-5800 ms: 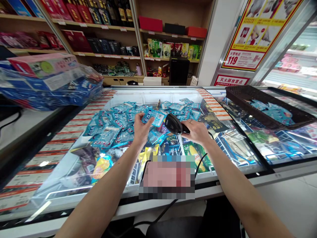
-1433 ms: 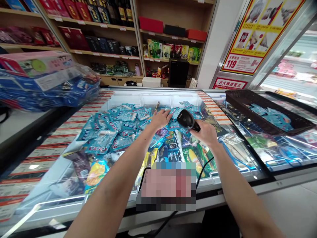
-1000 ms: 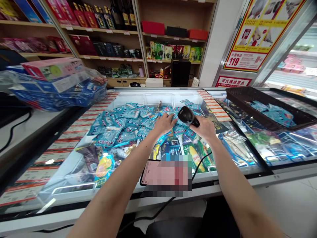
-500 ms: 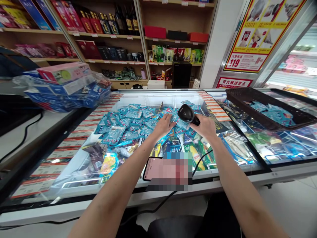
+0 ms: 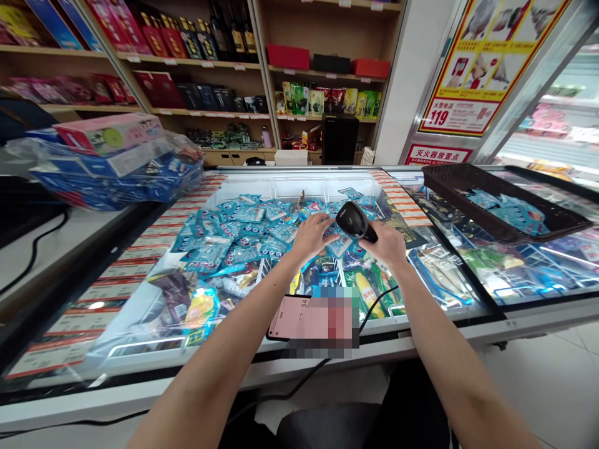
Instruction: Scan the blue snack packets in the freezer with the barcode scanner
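Note:
My right hand [image 5: 389, 243] is wrapped round the handle of a black barcode scanner [image 5: 352, 219], its head tilted towards the left. Just left of it, my left hand [image 5: 314, 238] reaches over a heap of small blue packets [image 5: 246, 231], fingers stretched and thumb apart. A single blue packet [image 5: 340, 246] with a barcode patch shows beside the left thumb, below the scanner head. Whether the left fingertips touch the packets cannot be made out. The heap spreads over the glass top of a chest freezer, mostly to the left of my hands.
A phone [image 5: 292, 317], partly blurred out, lies at the freezer's front edge [image 5: 397, 349]. The scanner's black cable [image 5: 374, 304] runs past it. A brown basket [image 5: 472, 209] with blue packets stands right; plastic-wrapped boxes [image 5: 116, 162] stand left. Stocked shelves [image 5: 196, 62] line the back.
The scanner head has dropped slightly towards the packets. My left hand's thumb and fingers have spread wider, and the barcoded packet beside it shows more clearly. The view has shifted slightly.

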The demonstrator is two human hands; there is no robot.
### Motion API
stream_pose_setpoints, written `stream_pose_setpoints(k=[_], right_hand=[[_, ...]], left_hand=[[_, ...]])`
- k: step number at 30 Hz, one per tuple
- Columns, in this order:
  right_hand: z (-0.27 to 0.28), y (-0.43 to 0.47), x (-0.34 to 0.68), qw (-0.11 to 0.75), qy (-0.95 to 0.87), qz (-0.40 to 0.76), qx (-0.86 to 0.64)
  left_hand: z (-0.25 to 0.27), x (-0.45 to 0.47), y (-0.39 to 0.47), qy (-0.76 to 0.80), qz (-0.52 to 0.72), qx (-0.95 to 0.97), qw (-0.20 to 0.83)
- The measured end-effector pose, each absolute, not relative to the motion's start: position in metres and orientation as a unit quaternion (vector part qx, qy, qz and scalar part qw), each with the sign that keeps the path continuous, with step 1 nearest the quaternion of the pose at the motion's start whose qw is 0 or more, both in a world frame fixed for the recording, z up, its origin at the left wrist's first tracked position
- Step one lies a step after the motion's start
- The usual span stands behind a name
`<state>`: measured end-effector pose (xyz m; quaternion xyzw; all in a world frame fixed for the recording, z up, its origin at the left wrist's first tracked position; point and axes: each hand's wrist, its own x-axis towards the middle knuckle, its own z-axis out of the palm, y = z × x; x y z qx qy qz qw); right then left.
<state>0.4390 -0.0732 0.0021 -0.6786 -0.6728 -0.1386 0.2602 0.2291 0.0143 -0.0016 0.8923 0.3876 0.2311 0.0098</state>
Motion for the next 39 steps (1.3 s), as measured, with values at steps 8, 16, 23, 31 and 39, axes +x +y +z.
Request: stream_pose_setpoints(k=[8,16,23,31,39], right_hand=[[0.005,-0.074,0.439,0.255,-0.67,-0.134,-0.684],[0.006,-0.075,0.436,0.263,-0.677,-0.133,-0.674],[0.01,-0.077,0.433,0.282,-0.688,-0.13,-0.656],[0.009,-0.081,0.422,0.226,-0.774,-0.102,-0.583],[0.007,-0.079,0.418,0.211,-0.779,-0.11,-0.58]], left_hand=[[-0.002,0.215,0.01,0.34,0.237,0.91,0.015],[0.002,0.208,0.005,0.317,0.23,0.92,0.033],[0.007,0.187,0.003,0.412,0.326,0.844,0.107],[-0.012,0.158,0.01,0.479,0.423,0.752,0.163],[-0.006,0.159,0.007,0.462,0.418,0.771,0.132]])
